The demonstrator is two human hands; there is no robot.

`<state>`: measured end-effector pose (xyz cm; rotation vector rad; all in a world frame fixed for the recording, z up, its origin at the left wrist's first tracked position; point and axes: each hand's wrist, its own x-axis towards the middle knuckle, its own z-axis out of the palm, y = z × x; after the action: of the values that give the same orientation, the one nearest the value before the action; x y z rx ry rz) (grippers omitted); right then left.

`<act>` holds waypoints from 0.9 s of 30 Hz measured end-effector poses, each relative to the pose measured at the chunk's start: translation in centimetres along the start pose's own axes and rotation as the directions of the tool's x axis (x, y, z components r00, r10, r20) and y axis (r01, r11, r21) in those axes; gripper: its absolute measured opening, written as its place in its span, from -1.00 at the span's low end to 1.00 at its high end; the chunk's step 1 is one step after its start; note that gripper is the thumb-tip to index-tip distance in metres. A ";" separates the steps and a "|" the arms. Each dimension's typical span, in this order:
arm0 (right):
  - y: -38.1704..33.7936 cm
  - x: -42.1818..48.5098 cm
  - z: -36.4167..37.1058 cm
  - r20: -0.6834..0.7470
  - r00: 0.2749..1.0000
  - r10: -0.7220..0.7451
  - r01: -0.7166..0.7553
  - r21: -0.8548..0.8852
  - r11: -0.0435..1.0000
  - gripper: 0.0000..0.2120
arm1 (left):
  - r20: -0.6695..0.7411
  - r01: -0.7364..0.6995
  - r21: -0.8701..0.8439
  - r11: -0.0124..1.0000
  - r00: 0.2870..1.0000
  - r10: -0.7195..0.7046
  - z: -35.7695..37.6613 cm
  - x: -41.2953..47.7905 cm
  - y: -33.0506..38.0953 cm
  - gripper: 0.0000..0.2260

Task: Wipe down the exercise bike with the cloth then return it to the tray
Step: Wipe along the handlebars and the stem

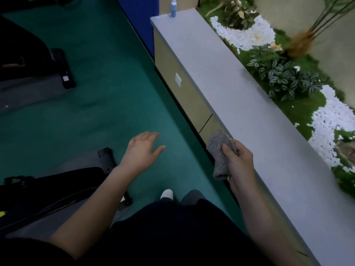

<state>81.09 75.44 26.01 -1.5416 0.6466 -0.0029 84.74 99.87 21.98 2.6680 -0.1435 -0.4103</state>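
A folded grey cloth [221, 152] hangs from my right hand [239, 162], which grips it beside the front edge of a long grey ledge [240, 104]. My left hand [143, 150] hovers over the green floor, fingers relaxed and spread, holding nothing. Black parts of the exercise bike [57, 187] show at the lower left, with a base foot [106, 159] near my left forearm. No tray is in view.
A blue and white spray bottle [173, 8] stands at the ledge's far end. Behind the ledge is a bed of plants [284, 73] and white pebbles. Another dark machine [34, 60] sits at the upper left. My feet [167, 194] are on the green floor.
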 end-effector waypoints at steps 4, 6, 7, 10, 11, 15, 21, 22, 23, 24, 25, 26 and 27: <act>-1.9 3.8 3.8 0.096 0.995 0.012 -0.012 -0.004 1.000 -0.84 | -0.020 0.101 -0.036 0.994 0.995 -0.101 -0.7 1.4 -1.8 -0.50; -2.7 5.8 5.8 0.167 0.986 0.004 0.002 -0.033 0.999 -0.82 | -0.024 0.165 -0.061 0.984 0.986 -0.167 -1.0 2.1 -2.9 -0.50; -3.1 6.8 6.9 0.203 0.979 0.003 0.006 -0.045 0.999 -0.81 | -0.025 0.196 -0.075 0.978 0.980 -0.198 -1.2 2.5 -3.4 -0.50; -4.4 10.4 9.9 0.281 0.960 0.015 0.007 -0.075 0.997 -0.82 | -0.048 0.287 -0.092 0.953 0.955 -0.293 -2.0 4.5 -4.8 -0.50; -5.0 11.8 10.8 0.303 0.953 0.019 0.007 -0.085 0.996 -0.83 | -0.063 0.319 -0.099 0.942 0.943 -0.326 -2.4 5.3 -5.2 -0.50; -8.3 18.3 15.1 0.393 0.919 0.009 0.051 -0.142 0.989 -0.81 | -0.102 0.429 -0.146 0.891 0.890 -0.445 -4.6 9.3 -6.5 -0.50; -13.2 27.0 20.6 0.480 0.877 0.008 0.084 -0.170 0.982 -0.85 | -0.171 0.489 -0.172 0.855 0.840 -0.515 -8.8 17.2 -6.8 -0.50; -13.7 28.2 21.5 0.498 0.867 0.006 0.090 -0.170 0.981 -0.83 | -0.189 0.494 -0.184 0.850 0.830 -0.524 -9.3 18.5 -6.7 -0.49; -14.2 29.2 22.4 0.515 0.857 0.011 0.092 -0.174 0.980 -0.81 | -0.203 0.500 -0.205 0.841 0.819 -0.537 -9.6 19.6 -6.6 -0.49; -14.6 30.0 23.3 0.530 0.848 0.019 0.092 -0.182 0.979 -0.80 | -0.213 0.506 -0.228 0.832 0.808 -0.550 -9.9 20.5 -6.4 -0.49; -15.0 30.8 24.2 0.542 0.840 0.026 0.091 -0.188 0.978 -0.80 | -0.218 0.510 -0.246 0.824 0.800 -0.560 -10.2 21.3 -6.4 -0.50; -15.3 31.5 25.1 0.554 0.832 0.032 0.091 -0.193 0.977 -0.82 | -0.216 0.514 -0.255 0.819 0.795 -0.567 -10.4 21.9 -6.4 -0.50; -15.7 32.2 26.1 0.566 0.823 0.036 0.091 -0.195 0.977 -0.83 | -0.212 0.521 -0.258 0.814 0.791 -0.573 -10.7 22.5 -6.6 -0.49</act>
<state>124.21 85.67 25.47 -1.6495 0.1441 0.5065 109.69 106.43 22.43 2.5014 0.7466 -0.1939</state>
